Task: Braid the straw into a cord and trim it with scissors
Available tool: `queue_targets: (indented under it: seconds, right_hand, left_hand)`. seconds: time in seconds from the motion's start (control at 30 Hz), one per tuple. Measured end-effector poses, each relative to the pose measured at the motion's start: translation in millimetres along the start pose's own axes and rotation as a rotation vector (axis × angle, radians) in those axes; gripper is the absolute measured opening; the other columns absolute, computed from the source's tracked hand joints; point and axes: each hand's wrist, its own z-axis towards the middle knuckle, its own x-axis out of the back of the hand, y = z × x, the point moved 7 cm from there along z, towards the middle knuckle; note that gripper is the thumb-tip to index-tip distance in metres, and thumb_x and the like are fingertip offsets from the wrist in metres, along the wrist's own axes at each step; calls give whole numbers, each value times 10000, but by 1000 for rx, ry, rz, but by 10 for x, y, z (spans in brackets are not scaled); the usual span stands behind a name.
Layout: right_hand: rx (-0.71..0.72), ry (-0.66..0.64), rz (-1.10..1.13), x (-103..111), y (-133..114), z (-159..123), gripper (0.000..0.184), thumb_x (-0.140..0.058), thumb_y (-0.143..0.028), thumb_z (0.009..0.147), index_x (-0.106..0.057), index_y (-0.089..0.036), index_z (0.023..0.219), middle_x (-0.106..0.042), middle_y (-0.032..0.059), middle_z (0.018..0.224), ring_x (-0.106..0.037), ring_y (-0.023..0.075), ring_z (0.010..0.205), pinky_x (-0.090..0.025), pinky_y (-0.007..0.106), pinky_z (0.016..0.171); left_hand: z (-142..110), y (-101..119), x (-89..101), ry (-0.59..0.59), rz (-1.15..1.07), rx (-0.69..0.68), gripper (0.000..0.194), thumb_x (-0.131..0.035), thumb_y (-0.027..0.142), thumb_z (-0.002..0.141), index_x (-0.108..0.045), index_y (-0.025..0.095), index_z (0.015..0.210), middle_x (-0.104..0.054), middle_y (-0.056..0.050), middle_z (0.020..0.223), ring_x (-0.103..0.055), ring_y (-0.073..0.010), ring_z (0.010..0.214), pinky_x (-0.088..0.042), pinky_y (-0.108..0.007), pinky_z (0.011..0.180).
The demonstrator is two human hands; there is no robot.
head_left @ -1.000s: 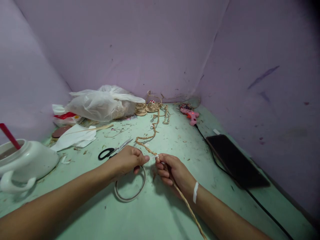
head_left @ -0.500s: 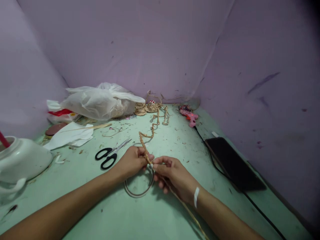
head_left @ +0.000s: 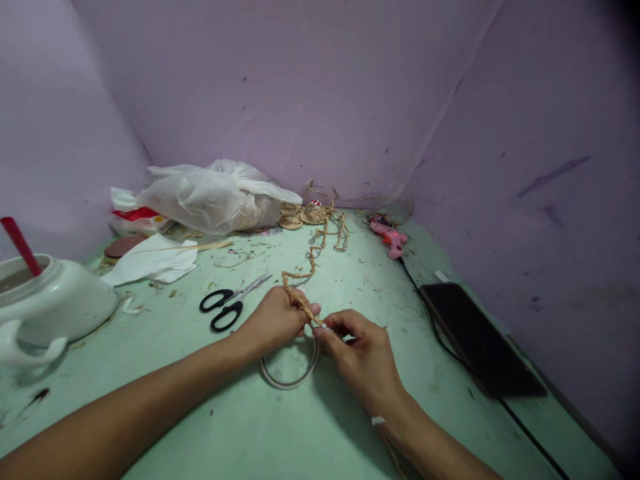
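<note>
My left hand [head_left: 276, 319] is closed on a thin ring hoop [head_left: 290, 373] that lies on the green table, and its fingers also pinch a braided jute rope [head_left: 310, 257]. My right hand [head_left: 364, 357] pinches the same rope right beside the left fingers, at the hoop's upper edge. From the hands the rope runs back across the table to a tangle of jute coils [head_left: 305, 213] by the far wall. Black-handled scissors [head_left: 227, 308] lie just left of my left hand.
A white plastic bag [head_left: 215, 197] and white paper [head_left: 153, 261] sit at the back left. A white pot [head_left: 45, 307] with a red stick stands at far left. A pink glue gun [head_left: 390, 237] with its black cable [head_left: 505, 400] and a dark phone [head_left: 480, 337] lie on the right.
My right hand has turned palm down and moved closer to the left hand on the rope. The rope loop behind the hands has shifted slightly. The camera moved a little.
</note>
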Motion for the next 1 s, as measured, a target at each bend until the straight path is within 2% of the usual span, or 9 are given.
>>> queue_targets:
  seconds: [0.13, 0.3, 0.47, 0.57, 0.73, 1.0]
  right_hand:
    - [-227, -68, 288, -99, 139, 12, 202, -599, -327, 689, -639, -135, 640, -575, 10, 516, -508, 106, 474, -414, 228, 476]
    - [-397, -82, 626, -165, 179, 19, 261, -644, -371, 640, -621, -113, 670, -575, -1, 496, -527, 97, 411, -450, 225, 423]
    - [-441, -118, 770, -181, 196, 51, 306, -683, -390, 593, -595, -110, 676, -565, -10, 452, -529, 99, 374, -442, 207, 374]
    - [-478, -163, 782, -212, 209, 38, 298, -680, -367, 609, -598, -100, 715, -578, -1, 467, -544, 101, 387, -447, 198, 377]
    - [-523, -209, 839, -244, 202, 13, 377, -663, -310, 652, -578, -105, 958, -591, -3, 491, -561, 104, 409, -465, 193, 398]
    - [-525, -278, 1047, -349, 204, -7, 330, -639, -258, 698, -577, -143, 1001, -567, -33, 497, -539, 65, 384, -430, 127, 349]
  left_hand:
    - [-11, 34, 45, 24, 54, 4, 186, -505, 276, 661, -515, 132, 545, -459, 37, 433, -370, -68, 409, -278, -198, 424]
    - [-37, 38, 51, 0, 41, 10, 286, -505, 384, 687, -491, 139, 541, -463, 34, 438, -364, -67, 409, -274, -205, 430]
    - [-34, 9, 29, -42, 20, 18, 318, -506, 414, 689, -483, 135, 537, -463, 30, 445, -350, -65, 415, -272, -210, 435]
    - [-22, -19, 29, -38, 11, 42, 313, -517, 417, 678, -490, 136, 542, -462, 32, 438, -336, -61, 406, -256, -209, 426]
    - [-20, -79, 9, -54, -29, 106, 309, -532, 417, 662, -483, 139, 536, -449, 41, 415, -334, -58, 393, -240, -204, 420]
    - [-37, -46, -89, -125, -128, 99, 233, -531, 321, 660, -516, 121, 542, -473, 27, 422, -360, -55, 396, -258, -201, 427]
